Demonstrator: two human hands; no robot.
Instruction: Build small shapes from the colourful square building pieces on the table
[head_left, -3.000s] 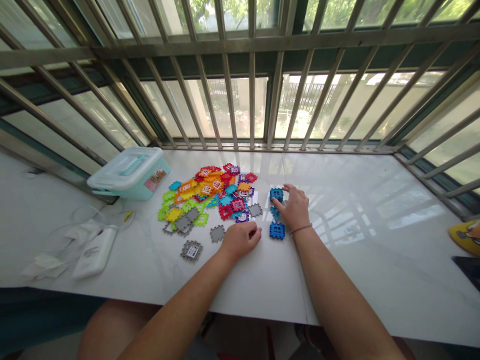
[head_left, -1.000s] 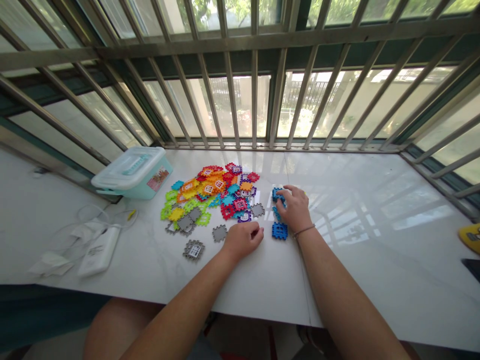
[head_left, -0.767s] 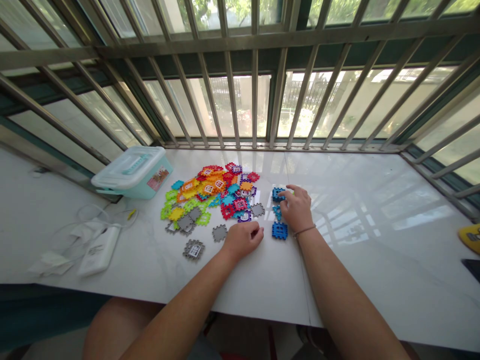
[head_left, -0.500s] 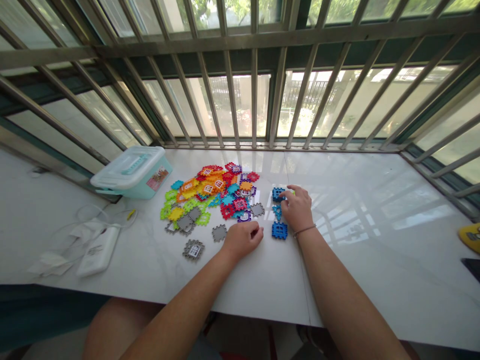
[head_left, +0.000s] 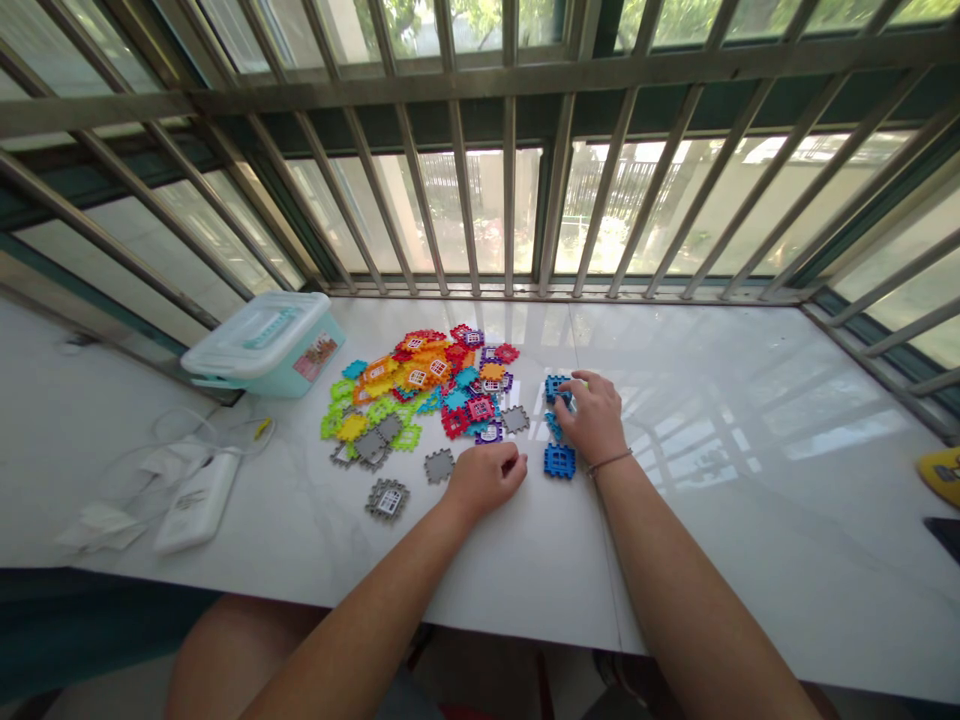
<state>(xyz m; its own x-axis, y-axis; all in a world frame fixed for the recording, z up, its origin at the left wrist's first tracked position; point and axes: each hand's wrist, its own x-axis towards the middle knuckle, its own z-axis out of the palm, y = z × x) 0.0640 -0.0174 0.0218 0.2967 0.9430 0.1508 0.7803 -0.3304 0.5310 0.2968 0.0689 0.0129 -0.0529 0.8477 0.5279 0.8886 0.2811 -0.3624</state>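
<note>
My right hand [head_left: 596,418] is at the upper blue interlocking building tile [head_left: 556,388], thumb and index finger closed about its near right side. Directly below it, a small blue piece [head_left: 553,426] is partly covered by my thumb. A blue tile with a window pattern [head_left: 559,461] lies nearest me in this column. My left hand [head_left: 487,474] rests on the table as a loose fist, with nothing visible in it. Beside it lies a flat grey tile [head_left: 439,465], and farther left a grey tile with a white window [head_left: 388,499].
A heap of colourful tiles [head_left: 416,375] spreads across the middle left of the white table [head_left: 712,560]. A lidded teal box [head_left: 262,345] stands at the back left. A white power strip [head_left: 199,502] with cables lies at left. Metal bars [head_left: 510,200] line the far edge.
My right thumb and index finger have shifted slightly toward me, and the thumb now covers more of the small middle blue piece. My left hand has stayed still.
</note>
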